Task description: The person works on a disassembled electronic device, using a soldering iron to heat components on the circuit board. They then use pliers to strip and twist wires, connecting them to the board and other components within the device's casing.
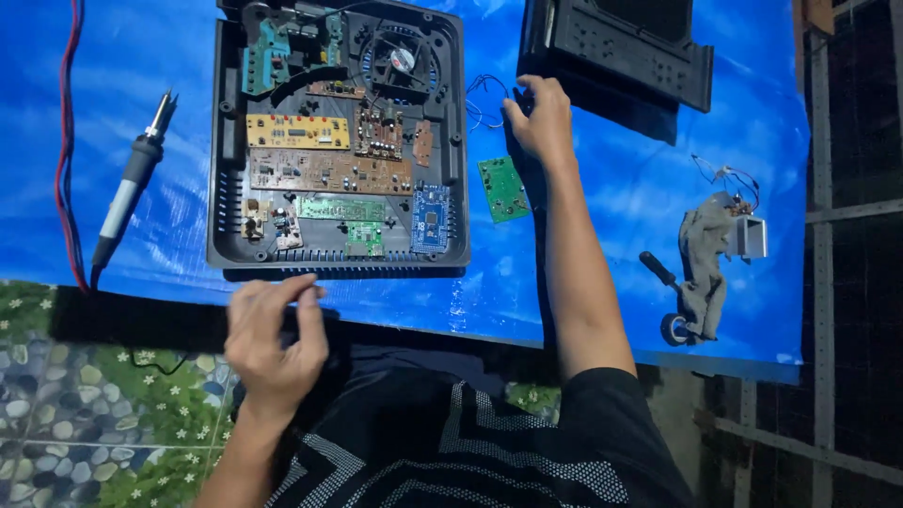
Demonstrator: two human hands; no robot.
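A black plastic tray-like casing (224, 150) lies on a blue sheet, filled with several circuit boards and a small fan (399, 58). My left hand (275, 334) rests at the casing's near edge with its fingers curled; whether it holds anything is not visible. My right hand (540, 118) reaches to the far side of the sheet, fingers bent down by thin loose wires (482, 102) and the edge of a second black housing (628, 42). A small green circuit board (504, 188) lies loose on the sheet just beside my right wrist.
A soldering iron (134, 183) with a red and black cord (68, 141) lies left of the casing. At the right sit a grey rag (705, 259), a small grey box with wires (750, 235) and a black-handled tool (658, 270). Pebble-pattern flooring (85, 414) shows below.
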